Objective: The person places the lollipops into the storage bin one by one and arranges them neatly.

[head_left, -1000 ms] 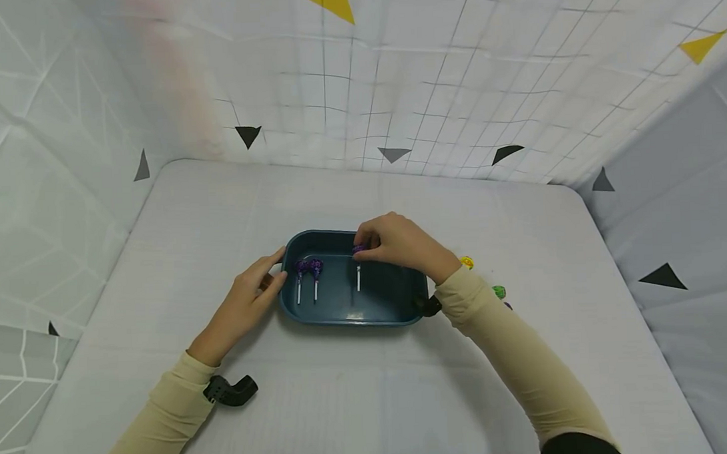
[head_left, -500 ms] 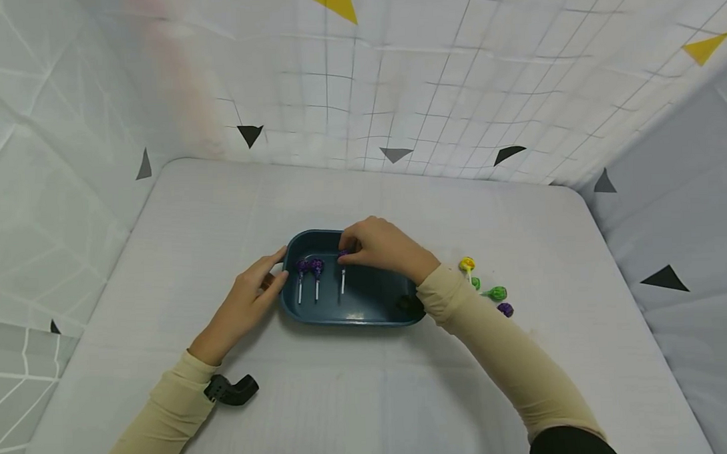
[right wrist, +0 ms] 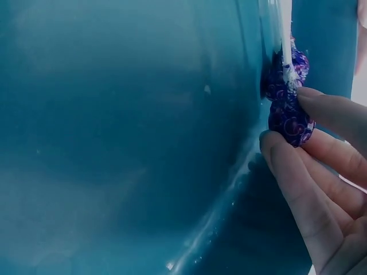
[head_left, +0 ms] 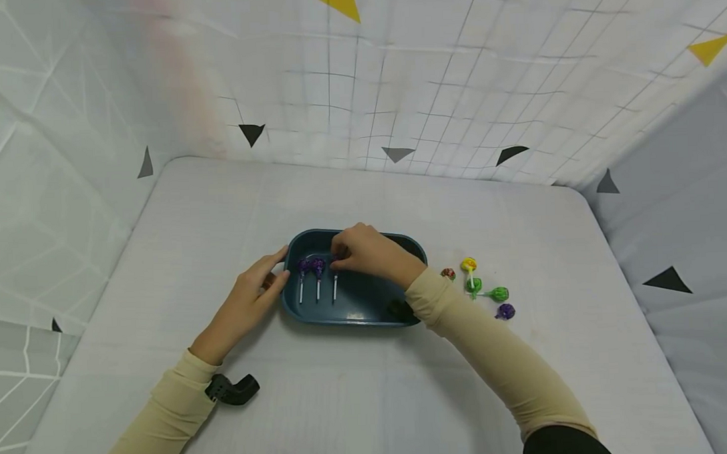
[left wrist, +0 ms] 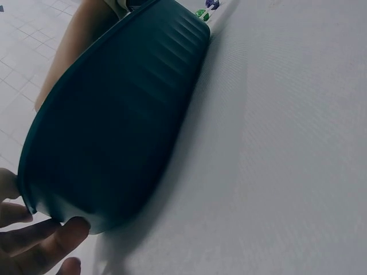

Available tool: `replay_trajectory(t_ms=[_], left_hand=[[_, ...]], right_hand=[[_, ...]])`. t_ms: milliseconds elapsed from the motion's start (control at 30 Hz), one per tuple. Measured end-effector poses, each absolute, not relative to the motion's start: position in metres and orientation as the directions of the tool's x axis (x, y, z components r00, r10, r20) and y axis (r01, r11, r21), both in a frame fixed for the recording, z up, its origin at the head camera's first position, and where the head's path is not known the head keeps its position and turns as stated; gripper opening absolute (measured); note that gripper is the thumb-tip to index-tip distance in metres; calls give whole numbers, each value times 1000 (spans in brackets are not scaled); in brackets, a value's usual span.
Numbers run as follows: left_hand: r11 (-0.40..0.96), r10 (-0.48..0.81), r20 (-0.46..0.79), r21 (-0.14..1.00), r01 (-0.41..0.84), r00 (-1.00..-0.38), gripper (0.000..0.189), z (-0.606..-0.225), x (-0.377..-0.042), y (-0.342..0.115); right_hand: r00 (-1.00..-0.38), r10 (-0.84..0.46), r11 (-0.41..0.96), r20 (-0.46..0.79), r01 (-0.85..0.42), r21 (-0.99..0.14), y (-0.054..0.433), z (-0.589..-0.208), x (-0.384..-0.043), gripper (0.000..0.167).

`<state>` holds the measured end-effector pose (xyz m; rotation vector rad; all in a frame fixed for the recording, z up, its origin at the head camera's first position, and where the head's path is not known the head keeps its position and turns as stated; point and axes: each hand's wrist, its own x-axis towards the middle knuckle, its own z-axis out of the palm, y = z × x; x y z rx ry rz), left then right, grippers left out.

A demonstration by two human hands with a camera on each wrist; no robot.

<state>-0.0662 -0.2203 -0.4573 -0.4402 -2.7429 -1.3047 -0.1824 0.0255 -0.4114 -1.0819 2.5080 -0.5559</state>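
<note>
A dark blue-green tray (head_left: pixel 349 321) with rounded corners sits on the white table. My left hand (head_left: pixel 254 294) holds its left end, fingers and thumb at the rim; the left wrist view shows fingertips (left wrist: pixel 74 226) against the end wall. Inside, two purple-wrapped lollipops (head_left: pixel 318 268) lie side by side on the left, white sticks towards me. Just right of them, my right hand (head_left: pixel 367 253) pinches the wrapped head of another purple lollipop (right wrist: pixel 291 121) between thumb and fingers. In the head view its head is mostly covered by the hand, and its stick (head_left: pixel 335 288) points towards me.
Right of the tray lie several loose lollipops: a yellow one (head_left: pixel 469 264), two green ones (head_left: pixel 498 294), a purple one (head_left: pixel 505 311) and a reddish one (head_left: pixel 448 273) partly behind the right forearm. White fabric walls stand around the table's back and sides.
My right hand has carried the purple lollipop leftward inside the tray, towards the other two. Its forearm has uncovered the loose lollipops on the right. My left hand stays at the tray's end.
</note>
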Motion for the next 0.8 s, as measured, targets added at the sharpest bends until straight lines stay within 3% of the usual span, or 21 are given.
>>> replay_trajectory(t_ms=[800], left_hand=[[589, 224, 182, 758, 281, -958, 51, -457, -67, -221]], right_hand=[[-641, -745, 650, -182, -640, -410, 13, -416, -181, 17]])
